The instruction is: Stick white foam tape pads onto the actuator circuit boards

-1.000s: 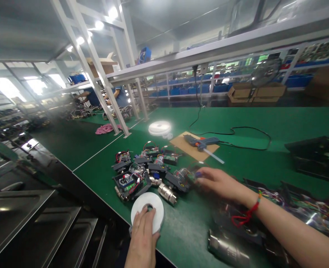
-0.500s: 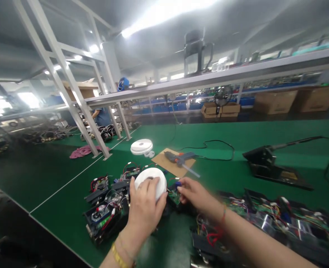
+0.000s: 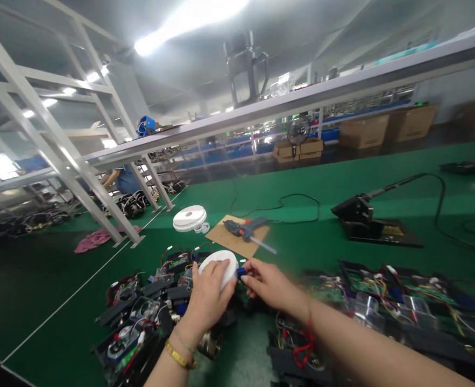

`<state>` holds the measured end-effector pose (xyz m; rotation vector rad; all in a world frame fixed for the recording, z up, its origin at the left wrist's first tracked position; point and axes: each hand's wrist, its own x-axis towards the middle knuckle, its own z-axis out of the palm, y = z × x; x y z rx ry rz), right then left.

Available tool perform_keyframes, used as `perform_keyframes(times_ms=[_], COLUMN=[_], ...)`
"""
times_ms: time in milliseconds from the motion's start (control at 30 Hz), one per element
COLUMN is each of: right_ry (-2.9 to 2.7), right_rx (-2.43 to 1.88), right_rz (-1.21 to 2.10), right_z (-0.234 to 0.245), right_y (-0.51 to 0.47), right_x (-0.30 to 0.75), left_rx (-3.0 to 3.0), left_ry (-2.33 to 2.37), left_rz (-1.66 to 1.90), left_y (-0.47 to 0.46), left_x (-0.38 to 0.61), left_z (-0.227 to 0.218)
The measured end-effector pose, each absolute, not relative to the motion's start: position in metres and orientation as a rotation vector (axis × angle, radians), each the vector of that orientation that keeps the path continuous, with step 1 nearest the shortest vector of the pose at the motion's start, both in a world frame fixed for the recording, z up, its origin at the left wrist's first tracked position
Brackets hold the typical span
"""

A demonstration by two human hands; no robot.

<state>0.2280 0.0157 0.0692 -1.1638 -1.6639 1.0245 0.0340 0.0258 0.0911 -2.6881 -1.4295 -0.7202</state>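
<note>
The left hand (image 3: pixel 210 293) is gripping a tape roll (image 3: pixel 219 264); the right hand (image 3: pixel 270 284), just beside it, is seemingly pinching the tape's end.

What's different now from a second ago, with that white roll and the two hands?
The left hand lifted the white tape roll off the near table edge and carried it forward over the pile of circuit assemblies. The right hand came in beside it, fingers at the roll's edge. The glue gun on its cardboard stayed put.
</note>
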Motion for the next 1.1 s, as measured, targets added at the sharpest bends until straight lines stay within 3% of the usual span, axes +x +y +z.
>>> perform_keyframes(times_ms=[733, 1100], right_ry=[-1.745, -1.283], right_rx=[-1.365, -1.356], right_rz=[0.686, 1.149], right_z=[0.089, 0.078], right_y=[0.004, 0.022], right_x=[0.225, 0.220], left_rx=[-2.650, -2.024], left_ry=[-1.440, -1.416], left_rz=[-0.747, -1.166], left_y=[0.018, -0.009], left_x=[0.054, 0.086], left_z=[0.088, 0.079])
